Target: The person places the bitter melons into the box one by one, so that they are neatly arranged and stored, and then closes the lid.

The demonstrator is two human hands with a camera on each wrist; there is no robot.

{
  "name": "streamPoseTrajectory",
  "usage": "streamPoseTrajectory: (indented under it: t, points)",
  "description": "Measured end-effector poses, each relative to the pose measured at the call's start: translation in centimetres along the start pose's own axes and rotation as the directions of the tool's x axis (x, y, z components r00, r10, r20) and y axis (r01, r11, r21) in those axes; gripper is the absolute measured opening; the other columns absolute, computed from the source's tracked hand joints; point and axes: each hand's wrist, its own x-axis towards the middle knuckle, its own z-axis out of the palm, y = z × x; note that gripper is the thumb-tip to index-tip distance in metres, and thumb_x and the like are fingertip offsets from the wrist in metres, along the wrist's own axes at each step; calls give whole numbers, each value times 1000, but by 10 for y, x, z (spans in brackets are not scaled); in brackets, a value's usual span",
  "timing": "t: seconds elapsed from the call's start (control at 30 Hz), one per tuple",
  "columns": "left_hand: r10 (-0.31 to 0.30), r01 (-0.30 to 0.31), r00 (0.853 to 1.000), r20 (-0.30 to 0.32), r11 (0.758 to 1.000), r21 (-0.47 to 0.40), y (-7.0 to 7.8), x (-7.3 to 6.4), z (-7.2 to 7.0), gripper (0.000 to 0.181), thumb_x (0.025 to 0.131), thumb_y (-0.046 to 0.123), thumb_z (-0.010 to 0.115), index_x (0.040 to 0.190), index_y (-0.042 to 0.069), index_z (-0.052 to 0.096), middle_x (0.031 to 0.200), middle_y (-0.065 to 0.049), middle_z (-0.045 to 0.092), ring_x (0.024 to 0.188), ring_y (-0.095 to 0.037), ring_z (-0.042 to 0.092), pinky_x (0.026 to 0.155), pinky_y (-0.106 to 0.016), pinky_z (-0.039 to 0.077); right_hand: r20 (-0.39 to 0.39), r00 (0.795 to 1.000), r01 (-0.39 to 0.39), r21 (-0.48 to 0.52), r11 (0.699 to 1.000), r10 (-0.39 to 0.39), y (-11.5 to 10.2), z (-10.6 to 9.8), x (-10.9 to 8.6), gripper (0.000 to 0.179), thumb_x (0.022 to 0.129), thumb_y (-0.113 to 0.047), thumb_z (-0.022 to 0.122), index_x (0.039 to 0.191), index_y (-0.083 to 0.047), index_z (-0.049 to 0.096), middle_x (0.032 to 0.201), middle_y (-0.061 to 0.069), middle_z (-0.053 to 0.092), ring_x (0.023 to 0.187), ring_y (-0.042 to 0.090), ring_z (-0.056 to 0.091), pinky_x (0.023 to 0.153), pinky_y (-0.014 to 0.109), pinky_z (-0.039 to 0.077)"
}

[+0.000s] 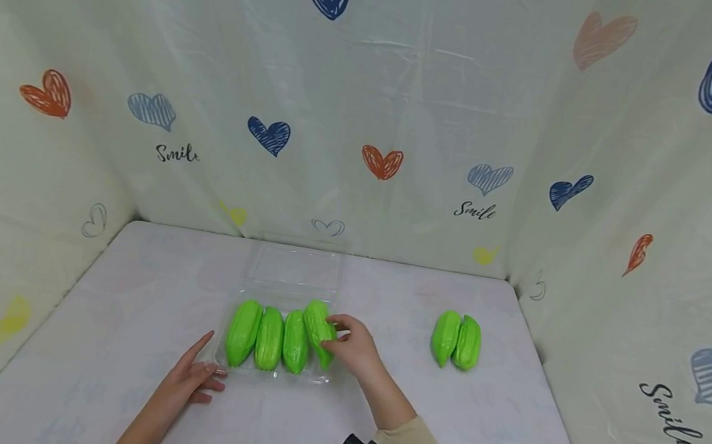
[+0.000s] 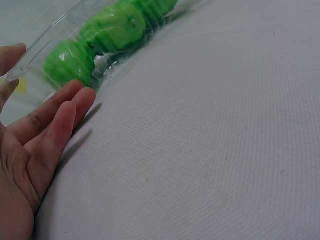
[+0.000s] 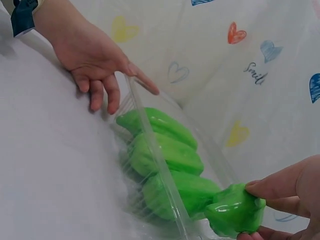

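A clear plastic clamshell box [image 1: 310, 377] sits on the table with its lid [image 1: 297, 268] folded back. Three ridged, tapered green fruits lie side by side inside, among them a left one [image 1: 243, 332] and a middle one [image 1: 269, 339]. My right hand [image 1: 354, 345] pinches another ridged green fruit [image 3: 235, 211] between thumb and fingers, tilted at the box's right side. My left hand [image 1: 186, 379] is at the box's front left corner, fingers mostly extended. In the left wrist view, fingertips lie close to the clear rim; whether they press on it I cannot tell.
Two more green fruits [image 1: 457, 340] lie together on the table to the right. A pale cloth [image 1: 370, 431] covers the table. Curtains [image 1: 436, 113] printed with hearts enclose the back and sides.
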Motion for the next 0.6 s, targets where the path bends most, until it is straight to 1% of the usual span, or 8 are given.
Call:
streamPoseTrajectory:
  t: [0.23,0.47,0.6]
  points:
    - [22,-22,1000,5,999,-23,-1,0,0,66,100,18,53,156,16,19,105,-16,68,83,-20,68,68,-34,55,3,1000,3,-37,999,-3,0,5,1,40,79,-4,77,117,-3,65,109,12,60,85,22,52,64,32,46]
    - [24,-24,1000,-2,999,-21,-2,1,0,65,101,16,53,156,17,19,104,-16,68,83,-20,68,68,-34,55,1,1000,12,-78,997,-12,1,8,3,41,78,-7,78,117,-4,64,108,12,58,87,24,53,66,33,47]
    - [31,-31,1000,1,999,-20,-3,1,-1,65,101,17,53,156,17,19,104,-16,68,83,-20,68,68,-34,55,-1,1000,19,-109,994,-20,2,9,5,42,77,-8,80,115,-3,64,105,11,57,87,24,54,66,35,49]
